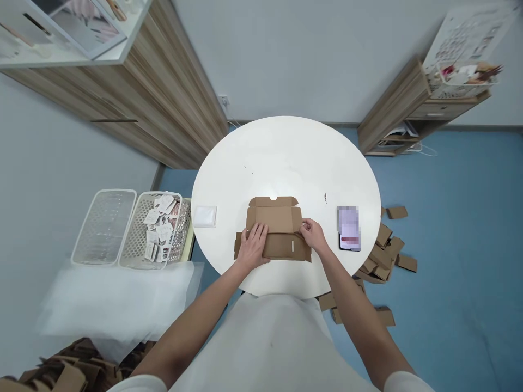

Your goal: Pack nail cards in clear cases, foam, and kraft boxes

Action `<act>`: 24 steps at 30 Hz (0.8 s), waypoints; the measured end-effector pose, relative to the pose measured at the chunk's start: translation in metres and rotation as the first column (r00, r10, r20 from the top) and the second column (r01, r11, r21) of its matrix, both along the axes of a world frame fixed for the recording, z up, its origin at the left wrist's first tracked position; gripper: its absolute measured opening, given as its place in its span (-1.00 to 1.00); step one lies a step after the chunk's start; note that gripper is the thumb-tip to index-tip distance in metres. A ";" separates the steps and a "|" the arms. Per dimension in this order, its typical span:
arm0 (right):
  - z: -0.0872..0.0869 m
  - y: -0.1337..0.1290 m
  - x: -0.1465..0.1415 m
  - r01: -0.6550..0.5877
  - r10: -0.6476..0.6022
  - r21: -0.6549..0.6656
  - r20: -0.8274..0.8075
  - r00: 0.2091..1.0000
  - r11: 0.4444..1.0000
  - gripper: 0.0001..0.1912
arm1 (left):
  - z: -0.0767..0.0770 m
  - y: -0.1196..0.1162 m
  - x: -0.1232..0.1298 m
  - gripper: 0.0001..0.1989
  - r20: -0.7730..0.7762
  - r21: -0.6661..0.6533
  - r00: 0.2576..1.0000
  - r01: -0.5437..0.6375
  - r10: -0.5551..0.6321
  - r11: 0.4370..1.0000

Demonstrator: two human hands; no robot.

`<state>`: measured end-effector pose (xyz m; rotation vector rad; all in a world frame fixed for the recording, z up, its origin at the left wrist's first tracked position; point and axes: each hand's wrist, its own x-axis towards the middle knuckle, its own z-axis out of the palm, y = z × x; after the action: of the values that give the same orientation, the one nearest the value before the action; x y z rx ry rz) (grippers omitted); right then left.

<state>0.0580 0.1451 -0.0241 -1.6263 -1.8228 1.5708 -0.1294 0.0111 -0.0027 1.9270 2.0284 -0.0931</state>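
An unfolded brown cardboard box (274, 218) lies near the front of the round white table (281, 158), its flaps spread and its lower panel showing a small white slot. My left hand (253, 247) rests on its left part, fingers spread across the crease between the upper and lower panels. At the right end of that crease, my right hand (312, 234) has its fingertips pressed together on the side flap, pinching the cardboard edge.
A white packet (205, 216) lies at the table's left, a phone (349, 231) at its right. Further left are a white basket of small packets (141, 245) and an empty basket (106, 228). Cardboard boxes (384, 256) lie on the floor at right; more (69, 375) are at lower left.
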 end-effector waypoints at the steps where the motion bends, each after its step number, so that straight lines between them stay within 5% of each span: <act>1: 0.003 -0.006 0.000 0.001 -0.001 0.007 0.034 0.999 1.000 -0.72 | -0.001 -0.003 0.000 0.00 0.007 0.000 1.000 0.017 -0.017 1.000; 6: 0.016 -0.042 0.002 -0.092 0.059 0.155 0.205 0.977 0.984 -0.57 | -0.008 -0.027 -0.002 -0.08 0.039 0.055 0.997 0.059 -0.062 0.997; 10: 0.022 -0.077 0.001 -0.392 0.221 0.395 0.411 0.884 0.831 -0.10 | -0.012 -0.040 -0.005 -0.08 0.050 0.106 0.996 0.075 -0.081 0.992; 13: 0.020 -0.097 -0.006 -0.650 0.443 0.342 0.515 0.734 0.679 0.08 | -0.011 -0.042 -0.005 -0.05 0.042 0.102 0.994 0.096 -0.100 0.990; 17: 0.015 -0.104 -0.016 -0.723 0.483 0.230 0.610 0.628 0.651 0.16 | -0.002 -0.045 -0.008 0.08 0.029 0.076 0.994 0.104 -0.107 0.992; 21: 0.014 -0.102 -0.019 -0.735 0.494 0.155 0.647 0.580 0.661 0.22 | -0.002 -0.068 -0.026 0.13 0.095 0.118 0.987 -0.140 0.129 0.983; 24: 0.012 -0.104 -0.018 -0.725 0.506 0.124 0.638 0.581 0.677 0.24 | -0.015 -0.091 -0.046 -0.03 0.230 0.031 0.866 -0.463 0.444 0.886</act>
<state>0.0401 0.0414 -0.0120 -1.3897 -3.0734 0.8058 -0.1755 -0.0803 -0.0182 1.3753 2.2982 0.3109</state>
